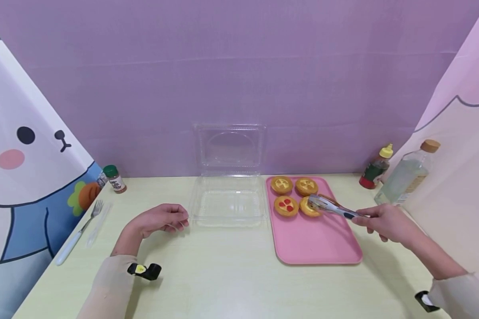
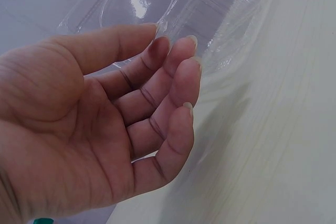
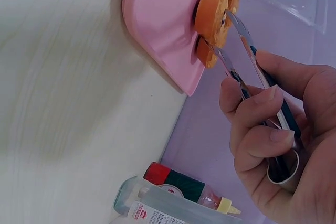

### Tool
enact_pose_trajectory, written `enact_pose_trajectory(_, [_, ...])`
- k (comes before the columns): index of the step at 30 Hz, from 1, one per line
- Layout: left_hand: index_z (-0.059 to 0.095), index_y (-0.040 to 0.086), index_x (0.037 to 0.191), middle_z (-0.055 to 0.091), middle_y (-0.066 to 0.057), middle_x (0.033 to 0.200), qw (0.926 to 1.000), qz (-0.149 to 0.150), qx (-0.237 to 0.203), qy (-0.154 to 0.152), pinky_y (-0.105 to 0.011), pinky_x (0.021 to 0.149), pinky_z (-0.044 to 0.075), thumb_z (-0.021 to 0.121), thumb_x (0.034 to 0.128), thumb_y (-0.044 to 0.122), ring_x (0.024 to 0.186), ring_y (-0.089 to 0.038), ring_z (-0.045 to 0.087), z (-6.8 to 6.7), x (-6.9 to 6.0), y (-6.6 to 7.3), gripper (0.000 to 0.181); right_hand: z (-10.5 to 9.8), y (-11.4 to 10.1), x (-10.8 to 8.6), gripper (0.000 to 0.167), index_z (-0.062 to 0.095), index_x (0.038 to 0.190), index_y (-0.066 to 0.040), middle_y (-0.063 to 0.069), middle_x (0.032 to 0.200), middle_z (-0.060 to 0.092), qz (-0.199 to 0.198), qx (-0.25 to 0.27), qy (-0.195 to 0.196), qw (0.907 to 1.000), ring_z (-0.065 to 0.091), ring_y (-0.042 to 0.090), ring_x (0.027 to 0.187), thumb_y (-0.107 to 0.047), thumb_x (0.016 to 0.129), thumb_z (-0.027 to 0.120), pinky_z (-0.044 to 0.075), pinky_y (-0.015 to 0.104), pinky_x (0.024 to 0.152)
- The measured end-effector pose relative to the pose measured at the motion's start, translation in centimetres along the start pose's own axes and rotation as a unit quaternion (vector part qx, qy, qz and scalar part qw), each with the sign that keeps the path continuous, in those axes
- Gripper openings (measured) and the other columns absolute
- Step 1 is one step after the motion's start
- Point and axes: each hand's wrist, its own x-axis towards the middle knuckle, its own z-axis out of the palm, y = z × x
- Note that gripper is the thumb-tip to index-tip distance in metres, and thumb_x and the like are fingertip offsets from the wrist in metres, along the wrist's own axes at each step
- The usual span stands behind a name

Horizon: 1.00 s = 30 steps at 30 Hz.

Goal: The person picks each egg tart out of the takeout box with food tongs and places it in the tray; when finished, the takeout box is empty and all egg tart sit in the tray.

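In my right hand [image 1: 387, 223] I grip a pair of metal tongs [image 1: 335, 207], thumb on one arm and curled fingers round the other. The tongs' tips are at the near right egg tart [image 1: 305, 210] on the pink tray [image 1: 315, 243]; whether they pinch it I cannot tell. Beside it sits a tart with red pieces on top [image 1: 286, 207]. Two more tarts, one at the back left [image 1: 281, 185] and one at the back right [image 1: 306, 186], lie behind. My left hand [image 2: 105, 114] hovers loosely curled and holds nothing, just left of a clear plastic box [image 1: 229, 206] with its lid raised.
A fork [image 1: 80, 232] and a clear plastic utensil [image 1: 99, 225] lie at the left edge, near a green-capped spice jar [image 1: 115, 179]. Behind my right hand stand a yellow-capped sauce bottle [image 1: 376, 167] and a large clear bottle [image 1: 408, 173]. A purple backdrop [image 1: 231, 79] closes the rear.
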Motion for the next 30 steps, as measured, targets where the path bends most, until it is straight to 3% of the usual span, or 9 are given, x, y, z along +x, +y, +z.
enact_pose_trajectory(21, [0.058, -0.003, 0.113, 0.068, -0.004, 0.101, 1.0000, 0.001, 0.004, -0.001, -0.034, 0.081, 0.053, 0.060, 0.1008, 0.029, 0.092, -0.019, 0.064, 0.0, 0.0, 0.1, 0.035, -0.6, -0.3, 0.2, 0.058, 0.062, 0.130, 0.005, 0.004, 0.072, 0.061, 0.019, -0.021, -0.025, 0.9993, 0.047, 0.012, 0.047, -0.039, 0.093, 0.069, 0.036, 0.026, 0.043])
enact_pose_trajectory(30, [0.060, 0.002, 0.110, 0.068, -0.004, 0.101, 1.0000, -0.004, 0.005, 0.002, -0.034, 0.081, 0.053, 0.060, 0.1009, 0.028, 0.091, -0.019, 0.064, -0.1, 0.0, 0.0, 0.028, -1.4, -0.5, 0.0, 0.061, 0.060, 0.132, 0.003, 0.006, 0.079, 0.063, 0.023, -0.033, -0.024, 0.9989, 0.050, 0.013, 0.048, -0.043, 0.094, 0.067, 0.038, 0.027, 0.043])
